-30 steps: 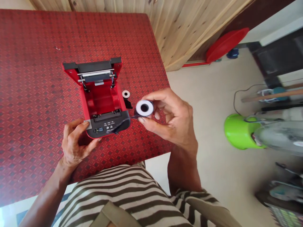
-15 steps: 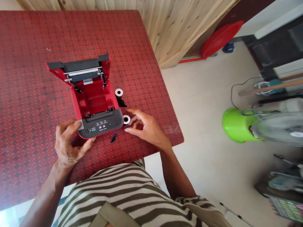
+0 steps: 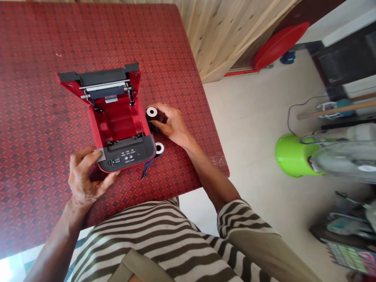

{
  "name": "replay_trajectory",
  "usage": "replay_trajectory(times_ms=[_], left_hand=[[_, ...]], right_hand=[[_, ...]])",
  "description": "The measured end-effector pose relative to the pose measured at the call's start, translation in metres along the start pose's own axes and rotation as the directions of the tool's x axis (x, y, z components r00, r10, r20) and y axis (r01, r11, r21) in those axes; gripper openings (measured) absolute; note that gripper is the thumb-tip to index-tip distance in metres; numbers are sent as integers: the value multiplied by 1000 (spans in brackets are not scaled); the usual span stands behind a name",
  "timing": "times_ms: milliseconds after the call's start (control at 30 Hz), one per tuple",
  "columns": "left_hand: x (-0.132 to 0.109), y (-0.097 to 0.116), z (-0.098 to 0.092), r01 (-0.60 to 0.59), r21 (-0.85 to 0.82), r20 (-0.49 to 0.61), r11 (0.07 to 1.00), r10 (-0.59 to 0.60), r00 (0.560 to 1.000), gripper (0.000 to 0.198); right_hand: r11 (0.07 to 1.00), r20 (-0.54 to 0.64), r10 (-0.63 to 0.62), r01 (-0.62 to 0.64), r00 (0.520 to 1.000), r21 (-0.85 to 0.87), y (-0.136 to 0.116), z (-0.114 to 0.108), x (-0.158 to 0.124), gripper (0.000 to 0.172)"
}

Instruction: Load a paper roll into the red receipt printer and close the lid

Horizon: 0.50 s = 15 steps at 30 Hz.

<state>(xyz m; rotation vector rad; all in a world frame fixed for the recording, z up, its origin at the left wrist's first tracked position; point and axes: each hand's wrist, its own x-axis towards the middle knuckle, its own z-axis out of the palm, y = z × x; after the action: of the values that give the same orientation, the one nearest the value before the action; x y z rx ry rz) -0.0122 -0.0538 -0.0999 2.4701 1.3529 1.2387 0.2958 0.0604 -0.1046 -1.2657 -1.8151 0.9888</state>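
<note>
A red and black receipt printer (image 3: 120, 117) stands on the table with its lid raised, showing a bare red paper bay. My left hand (image 3: 85, 172) grips the printer's front left corner, thumb under the front edge and fingers on a grey patch. Beside the printer's right wall, my right hand (image 3: 172, 123) has its thumb and fingers around the farther small roll (image 3: 152, 112), which has a white end and dark hole. The nearer roll (image 3: 159, 148) lies by the printer's front right corner, partly hidden, with a dark strip (image 3: 146, 168) trailing towards me.
The red patterned table (image 3: 182, 176) ends just in front of my body and to the right of my right arm. Wooden panelling (image 3: 217, 31) borders its far right side. On the floor are a bright green bucket (image 3: 289, 154) and a leaning red basin (image 3: 279, 45).
My right hand has moved away from the nearer roll to the farther one and closed around it. My left hand stays on the printer. The view has shifted slightly.
</note>
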Motion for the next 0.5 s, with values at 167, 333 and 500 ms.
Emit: replay_trajectory(times_ms=[167, 333, 500], left_hand=[[-1, -1, 0, 17, -13, -4, 1000, -17, 1000, 84], [1, 3, 1, 49, -45, -9, 998, -50, 999, 78], [0, 6, 1, 23, -13, -2, 1000, -23, 1000, 73]], right_hand=[[947, 59, -15, -5, 998, 320, -50, -36, -20, 38], [945, 252, -85, -2, 964, 326, -111, -57, -21, 36], [921, 286, -322, 369, 902, -127, -132, -30, -6, 26]])
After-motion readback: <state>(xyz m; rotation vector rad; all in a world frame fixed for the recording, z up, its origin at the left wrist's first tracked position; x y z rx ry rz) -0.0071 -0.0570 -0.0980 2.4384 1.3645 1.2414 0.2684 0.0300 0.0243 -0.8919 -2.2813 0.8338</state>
